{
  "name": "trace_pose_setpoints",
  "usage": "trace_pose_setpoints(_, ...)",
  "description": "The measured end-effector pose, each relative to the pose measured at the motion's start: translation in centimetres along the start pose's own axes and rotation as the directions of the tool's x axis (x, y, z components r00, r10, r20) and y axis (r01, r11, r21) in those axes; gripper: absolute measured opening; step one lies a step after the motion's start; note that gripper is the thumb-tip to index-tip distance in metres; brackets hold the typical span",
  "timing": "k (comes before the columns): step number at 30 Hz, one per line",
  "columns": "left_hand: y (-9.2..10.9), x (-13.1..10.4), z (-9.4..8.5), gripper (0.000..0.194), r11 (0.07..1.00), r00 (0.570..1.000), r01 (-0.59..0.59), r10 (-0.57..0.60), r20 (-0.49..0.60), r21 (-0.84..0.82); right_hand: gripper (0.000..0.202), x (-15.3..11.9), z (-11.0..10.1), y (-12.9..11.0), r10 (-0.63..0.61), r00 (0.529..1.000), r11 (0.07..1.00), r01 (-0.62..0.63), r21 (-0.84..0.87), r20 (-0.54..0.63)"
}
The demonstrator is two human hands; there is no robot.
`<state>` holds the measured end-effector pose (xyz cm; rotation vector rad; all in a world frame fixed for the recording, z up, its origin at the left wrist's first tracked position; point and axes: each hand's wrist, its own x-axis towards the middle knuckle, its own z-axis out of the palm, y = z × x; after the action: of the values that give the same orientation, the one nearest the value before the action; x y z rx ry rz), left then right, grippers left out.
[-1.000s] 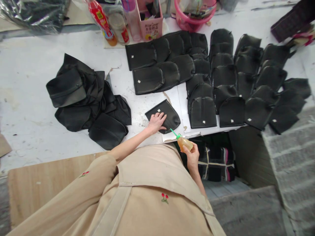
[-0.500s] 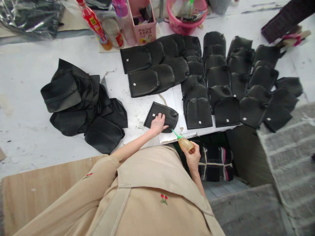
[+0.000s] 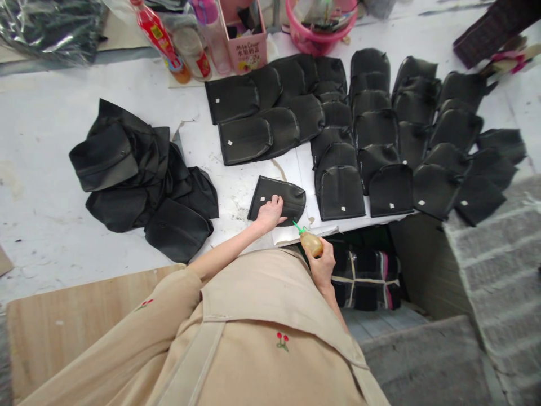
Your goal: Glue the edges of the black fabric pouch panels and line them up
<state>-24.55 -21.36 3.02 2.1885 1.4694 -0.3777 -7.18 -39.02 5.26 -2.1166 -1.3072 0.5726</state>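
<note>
Flat on the white table lies a black rounded fabric piece [image 3: 291, 198] with a small white tag. My left hand [image 3: 270, 215] rests on it with fingers spread out, pressing its near half. In my right hand [image 3: 322, 264] is a squeeze bottle [image 3: 311, 243] of amber liquid, fingers wrapped round its body. Its thin green nozzle points up and left, the tip at the near right edge of the black piece. Whether the tip touches the edge is too small to tell.
Overlapping rows of similar black pieces [image 3: 376, 129] cover the right side. A loose black heap [image 3: 127, 169] lies at left. Behind stand a red bottle [image 3: 158, 36], a glass jar [image 3: 192, 51], a pink box [image 3: 249, 53] and a pink basket [image 3: 321, 39]. A tied bundle [image 3: 367, 279] sits below the table edge.
My right hand has moved a little left and up with the squeeze bottle, its nozzle tip shifting slightly along the piece's edge. My left hand stays nearly where it was.
</note>
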Motion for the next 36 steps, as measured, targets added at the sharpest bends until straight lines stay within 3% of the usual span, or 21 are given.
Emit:
trace_pose_setpoints(13,-0.3,-0.1,0.4,0.076,1.0,1.0,-0.017,0.017,-0.022,-0.017,0.049,-0.5,-0.7,-0.2,0.007,1.0,0.999,-0.007,-0.039,0.003)
trace_pose_setpoints(21,-0.3,-0.2,0.4,0.073,1.0,0.999,-0.028,0.028,-0.028,-0.006,0.048,-0.6,0.1,-0.5,-0.008,1.0,1.0,0.009,-0.016,0.025)
trace_pose_setpoints(29,-0.5,0.0,0.8,0.076,0.999,0.999,-0.033,0.033,-0.04,-0.02,0.05,-0.9,0.6,-0.6,0.076,0.997,0.995,-0.077,0.066,0.007)
trace_pose_setpoints(36,-0.6,-0.1,0.5,0.076,0.999,0.999,-0.03,0.029,-0.036,-0.03,0.049,-1.5,1.5,-1.1,0.056,0.996,0.994,-0.062,0.088,0.063)
